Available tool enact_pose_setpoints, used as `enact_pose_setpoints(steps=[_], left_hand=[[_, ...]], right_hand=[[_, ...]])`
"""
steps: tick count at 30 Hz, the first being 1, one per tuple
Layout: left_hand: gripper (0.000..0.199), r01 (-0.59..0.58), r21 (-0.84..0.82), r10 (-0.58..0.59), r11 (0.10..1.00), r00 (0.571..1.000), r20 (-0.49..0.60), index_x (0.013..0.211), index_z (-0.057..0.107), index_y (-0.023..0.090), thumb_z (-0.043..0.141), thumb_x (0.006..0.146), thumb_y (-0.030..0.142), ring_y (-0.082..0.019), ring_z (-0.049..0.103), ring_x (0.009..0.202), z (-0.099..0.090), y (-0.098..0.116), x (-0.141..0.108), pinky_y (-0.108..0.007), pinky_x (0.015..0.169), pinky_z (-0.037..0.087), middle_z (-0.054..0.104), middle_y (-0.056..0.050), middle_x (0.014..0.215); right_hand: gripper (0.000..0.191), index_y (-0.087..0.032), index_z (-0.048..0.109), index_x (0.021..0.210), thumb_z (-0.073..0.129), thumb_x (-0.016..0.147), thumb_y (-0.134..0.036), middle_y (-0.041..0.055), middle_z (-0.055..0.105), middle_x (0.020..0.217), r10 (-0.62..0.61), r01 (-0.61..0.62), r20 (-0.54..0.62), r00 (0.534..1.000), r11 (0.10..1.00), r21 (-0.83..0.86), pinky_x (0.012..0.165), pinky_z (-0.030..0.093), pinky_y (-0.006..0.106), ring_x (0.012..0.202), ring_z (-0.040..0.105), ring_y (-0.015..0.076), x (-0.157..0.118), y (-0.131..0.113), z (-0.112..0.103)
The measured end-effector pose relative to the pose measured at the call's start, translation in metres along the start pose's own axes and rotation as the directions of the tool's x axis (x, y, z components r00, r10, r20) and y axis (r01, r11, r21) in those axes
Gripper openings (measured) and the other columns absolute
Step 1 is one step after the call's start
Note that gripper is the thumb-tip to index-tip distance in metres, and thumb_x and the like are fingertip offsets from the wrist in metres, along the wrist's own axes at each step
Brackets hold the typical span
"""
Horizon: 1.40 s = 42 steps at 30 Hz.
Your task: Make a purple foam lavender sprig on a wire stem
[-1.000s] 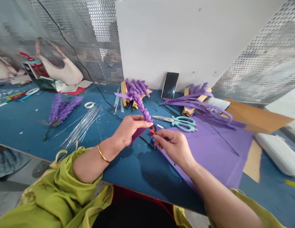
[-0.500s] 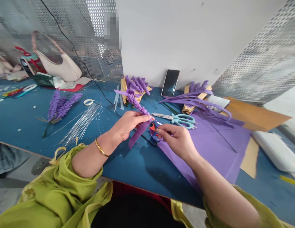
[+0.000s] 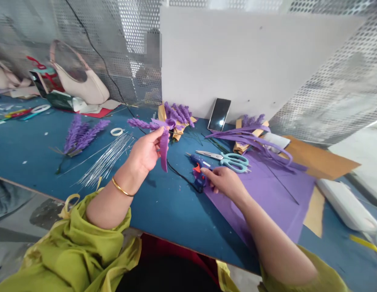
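The blue desk (image 3: 164,211) crosses the whole view, its front edge slanting from the left side down to the person's lap. Its back edge meets a white panel (image 3: 206,56) between stretches of perforated metal (image 3: 343,89). The broadest open blue stretch lies in front, between the silver wires (image 3: 106,160) on the left and a purple sheet (image 3: 267,202) on the right; both forearms reach in over the front edge. Brown paper (image 3: 322,160) and a white case (image 3: 348,205) lie beyond the sheet's far and right edges.

At the back left stands a cream handbag (image 3: 85,89), its contents hidden, beside a red-strapped bottle (image 3: 51,81). Two tan paper wraps hold purple flower heads: the central wrap (image 3: 161,111) sits behind the left hand (image 3: 144,152), while the right-hand wrap (image 3: 240,147) is partly covered by long purple strips (image 3: 252,140).

The left hand, raised above the desk, pinches a purple flower spike (image 3: 141,123) that points left; a loose purple band (image 3: 164,152) hangs from its grip. The right hand (image 3: 226,182), half curled, is at the glue gun (image 3: 198,172), thumb near the orange trigger; whether it grips cannot be told. Just behind the gun lie scissors (image 3: 221,157). A phone (image 3: 219,115) leans on the panel. A tape ring (image 3: 116,135) rests near the wires.
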<state>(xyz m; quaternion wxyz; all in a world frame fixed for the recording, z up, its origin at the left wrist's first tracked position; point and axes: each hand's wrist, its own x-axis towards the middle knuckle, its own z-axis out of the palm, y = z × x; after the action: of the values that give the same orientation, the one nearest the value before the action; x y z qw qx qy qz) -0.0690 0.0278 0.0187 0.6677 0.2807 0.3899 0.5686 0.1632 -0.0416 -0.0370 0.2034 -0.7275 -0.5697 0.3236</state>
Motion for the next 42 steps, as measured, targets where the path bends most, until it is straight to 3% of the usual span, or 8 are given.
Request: enact_pose_setpoints(steps=[4, 9, 13, 16, 23, 29, 33, 42], left_hand=[[0.017, 0.055, -0.002, -0.055, 0.999, 0.997, 0.051, 0.081, 0.074, 0.015, 0.081, 0.076, 0.029, -0.009, 0.057, 0.061, -0.001, -0.008, -0.002, -0.022, 0.056, 0.040, 0.068, -0.001, 0.070], [0.021, 0.010, 0.038, -0.013, 0.999, 0.996, 0.087, 0.078, 0.076, 0.016, 0.085, 0.070, 0.033, -0.010, 0.055, 0.063, 0.000, -0.009, -0.007, -0.023, 0.056, 0.038, 0.069, -0.002, 0.073], [0.018, 0.019, 0.096, -0.033, 0.995, 0.989, 0.144, 0.080, 0.079, 0.016, 0.085, 0.070, 0.030, -0.011, 0.059, 0.069, 0.003, -0.009, -0.011, -0.023, 0.064, 0.042, 0.073, -0.004, 0.079], [0.019, 0.054, 0.115, -0.074, 0.992, 0.981, 0.180, 0.080, 0.080, 0.015, 0.086, 0.069, 0.029, -0.012, 0.064, 0.077, 0.004, -0.011, -0.010, -0.024, 0.075, 0.046, 0.075, -0.007, 0.085], [0.024, 0.019, 0.240, -0.069, 0.971, 0.977, 0.202, 0.081, 0.081, 0.016, 0.088, 0.066, 0.034, -0.015, 0.066, 0.078, 0.001, -0.015, -0.007, -0.028, 0.080, 0.047, 0.077, -0.007, 0.084], [0.025, -0.094, 0.137, 0.088, 0.986, 0.995, 0.047, 0.080, 0.079, 0.017, 0.088, 0.065, 0.034, -0.014, 0.063, 0.074, 0.002, -0.019, -0.002, -0.028, 0.075, 0.045, 0.075, -0.004, 0.080], [0.016, -0.129, 0.008, 0.129, 0.992, 0.988, -0.086, 0.077, 0.077, 0.018, 0.085, 0.069, 0.029, -0.010, 0.057, 0.066, 0.002, -0.021, 0.002, -0.025, 0.065, 0.041, 0.071, 0.000, 0.074], [0.021, 0.025, 0.011, -0.026, 1.000, 0.999, 0.034, 0.089, 0.079, 0.019, 0.082, 0.075, 0.033, -0.011, 0.057, 0.072, 0.009, -0.032, -0.008, -0.023, 0.062, 0.040, 0.073, -0.003, 0.086]], right_hand=[[0.055, -0.022, 0.046, 0.042, 0.076, 0.068, -0.060, -0.0013, 0.044, 0.038, 0.006, 0.008, -0.182, 0.983, 0.997, 0.079, 0.044, 0.018, 0.027, 0.039, 0.037, 0.0106, 0.002, -0.006, 0.019], [0.035, -0.021, 0.054, 0.051, 0.074, 0.069, -0.044, -0.0006, 0.052, 0.041, 0.076, -0.051, -0.060, 0.995, 0.938, 0.343, 0.040, 0.028, 0.026, 0.037, 0.047, 0.0136, 0.008, 0.001, 0.017], [0.032, -0.019, 0.060, 0.069, 0.075, 0.066, -0.048, 0.0047, 0.069, 0.068, 0.040, -0.037, 0.009, 0.999, 0.760, 0.649, 0.051, 0.050, 0.029, 0.058, 0.065, 0.0178, 0.008, 0.006, 0.011], [0.039, -0.020, 0.059, 0.074, 0.084, 0.058, -0.045, 0.0034, 0.069, 0.075, 0.013, -0.008, 0.000, 1.000, 0.617, 0.787, 0.060, 0.056, 0.028, 0.069, 0.068, 0.0175, 0.008, 0.006, 0.008], [0.048, -0.018, 0.064, 0.080, 0.081, 0.065, -0.060, -0.0008, 0.067, 0.069, 0.110, 0.010, -0.054, 0.992, 0.360, 0.933, 0.031, 0.031, 0.019, 0.039, 0.046, 0.0050, 0.009, 0.007, 0.001], [0.030, -0.017, 0.067, 0.082, 0.085, 0.066, -0.034, 0.0076, 0.076, 0.095, 0.048, 0.279, -0.323, 0.945, 0.390, 0.877, 0.044, 0.046, 0.023, 0.051, 0.058, 0.0094, 0.004, 0.008, -0.006], [0.020, -0.017, 0.072, 0.086, 0.072, 0.081, -0.036, 0.0037, 0.069, 0.066, -0.131, 0.290, -0.258, 0.957, 0.441, 0.849, 0.044, 0.037, 0.026, 0.045, 0.044, 0.0092, -0.003, 0.010, -0.007], [0.022, -0.018, 0.071, 0.077, 0.071, 0.085, -0.039, 0.0027, 0.065, 0.062, -0.322, 0.434, -0.291, 0.901, 0.693, 0.576, 0.055, 0.045, 0.031, 0.055, 0.056, 0.0153, -0.036, -0.005, 0.013]])
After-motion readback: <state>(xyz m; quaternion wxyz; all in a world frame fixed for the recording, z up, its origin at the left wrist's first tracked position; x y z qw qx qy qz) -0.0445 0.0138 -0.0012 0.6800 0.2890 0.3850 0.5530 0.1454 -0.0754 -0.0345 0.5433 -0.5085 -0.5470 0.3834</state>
